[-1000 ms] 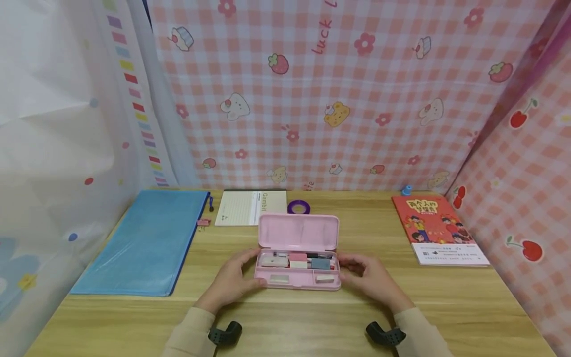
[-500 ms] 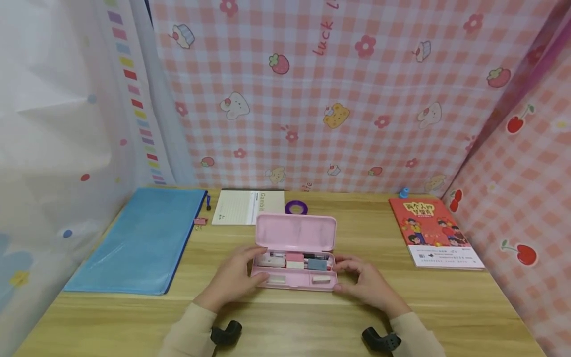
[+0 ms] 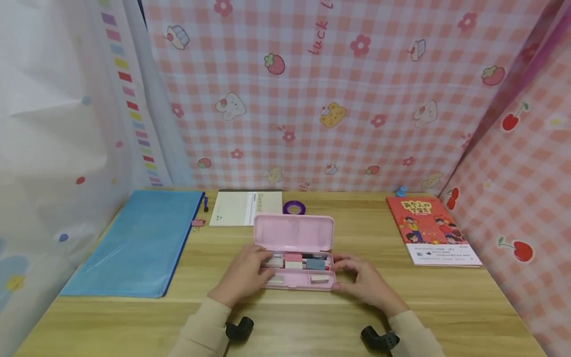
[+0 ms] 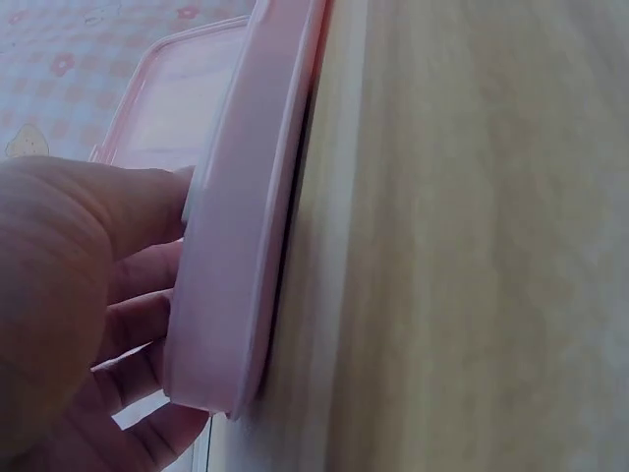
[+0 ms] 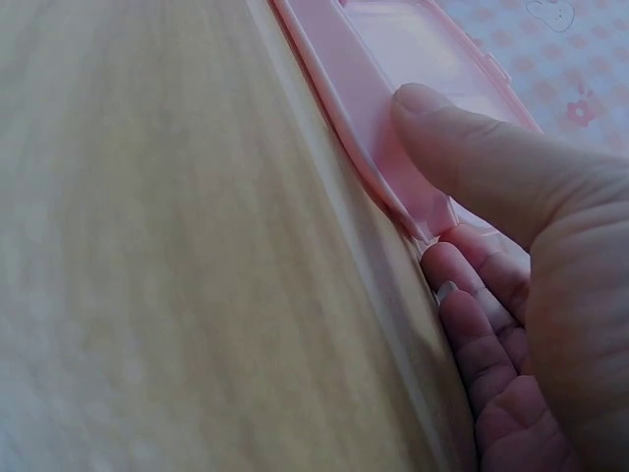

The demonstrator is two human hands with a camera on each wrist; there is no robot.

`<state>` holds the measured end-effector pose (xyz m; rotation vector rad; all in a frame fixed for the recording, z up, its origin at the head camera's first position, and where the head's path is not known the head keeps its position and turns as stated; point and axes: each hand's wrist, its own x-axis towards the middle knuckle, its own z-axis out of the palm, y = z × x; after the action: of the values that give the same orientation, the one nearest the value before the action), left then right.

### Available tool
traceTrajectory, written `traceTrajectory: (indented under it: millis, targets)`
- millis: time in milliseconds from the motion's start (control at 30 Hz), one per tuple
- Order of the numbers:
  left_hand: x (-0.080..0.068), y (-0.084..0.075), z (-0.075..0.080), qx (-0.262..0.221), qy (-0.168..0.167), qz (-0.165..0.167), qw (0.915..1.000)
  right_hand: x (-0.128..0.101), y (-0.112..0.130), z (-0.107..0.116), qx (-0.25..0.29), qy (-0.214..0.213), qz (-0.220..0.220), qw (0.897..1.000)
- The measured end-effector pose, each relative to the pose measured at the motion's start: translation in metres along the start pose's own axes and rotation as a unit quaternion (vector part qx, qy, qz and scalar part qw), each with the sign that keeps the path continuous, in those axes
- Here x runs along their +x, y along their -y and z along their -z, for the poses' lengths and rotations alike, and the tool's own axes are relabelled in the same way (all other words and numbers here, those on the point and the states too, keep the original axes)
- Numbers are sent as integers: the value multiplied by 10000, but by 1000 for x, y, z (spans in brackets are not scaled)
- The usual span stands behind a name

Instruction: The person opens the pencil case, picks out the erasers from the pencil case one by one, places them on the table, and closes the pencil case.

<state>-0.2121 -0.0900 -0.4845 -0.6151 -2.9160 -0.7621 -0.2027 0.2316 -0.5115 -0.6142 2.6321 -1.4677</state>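
Both hands flank the open pink pencil case (image 3: 294, 258); left hand (image 3: 244, 275) and right hand (image 3: 362, 280) grip its ends.

Small items inside the pink pencil case (image 3: 296, 267) are too small to identify.

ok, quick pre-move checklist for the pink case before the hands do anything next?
1. Lid open: ok. The pink pencil case has its lid standing upright at the back.
2. Left hand on the case: ok. It holds the case's left end, fingers at the rim.
3. Right hand on the case: ok. Thumb on the tray's front wall, fingers curled at the right end.
4. Tray flat on the table: ok, base sits on the wood.
5. Contents seated: ok, erasers and pens lie inside the tray.
6. Space behind the lid: cannot tell; purple tape roll and notepad lie close behind.
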Motion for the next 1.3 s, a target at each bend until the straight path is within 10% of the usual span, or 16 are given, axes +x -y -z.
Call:
traceTrajectory:
  millis: [400, 1300]
  targets:
    - [2, 1, -3, 72, -163, -158, 9997, -6, 40, 5, 120, 65, -122, 9998]
    - [1, 4, -1, -583, -396, 21, 9975, -2, 3, 1, -11, 50, -101, 9999]
